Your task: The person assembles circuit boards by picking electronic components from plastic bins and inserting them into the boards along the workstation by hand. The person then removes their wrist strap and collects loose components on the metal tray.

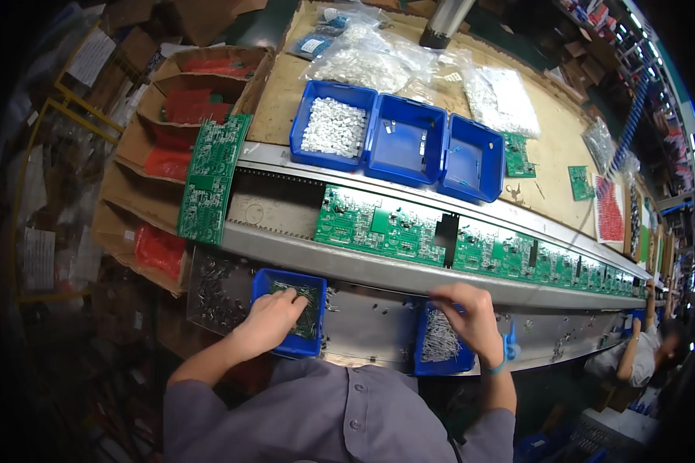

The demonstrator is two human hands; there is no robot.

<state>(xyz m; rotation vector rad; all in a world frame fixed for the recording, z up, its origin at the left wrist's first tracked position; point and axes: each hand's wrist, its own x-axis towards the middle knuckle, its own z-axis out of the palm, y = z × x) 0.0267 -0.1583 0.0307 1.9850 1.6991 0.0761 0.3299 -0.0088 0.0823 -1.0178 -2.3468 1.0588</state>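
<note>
My left hand (274, 318) reaches into a blue bin (320, 305) of thin-leaded parts (307, 318). Its fingers are bent together and the fingertips are down among the parts, so what they grip is hidden. Over a second blue bin (423, 346), holding pale parts with long wire leads (440, 339), is my right hand (471, 312). The thumb and fingers are curled into a pinch, slightly blurred, and anything between them is too small to make out. Just beyond the hands, a green circuit board (378, 224) sits in the conveyor rail, with small components mounted on it.
Another green board (208, 181) lies across the rail's left end, beside cardboard compartments (120, 197) with red bags. Beyond the rail stand blue bins (407, 139), one full of white connectors (334, 127). Loose parts litter the metal tray (371, 316). A co-worker (637, 355) is far right.
</note>
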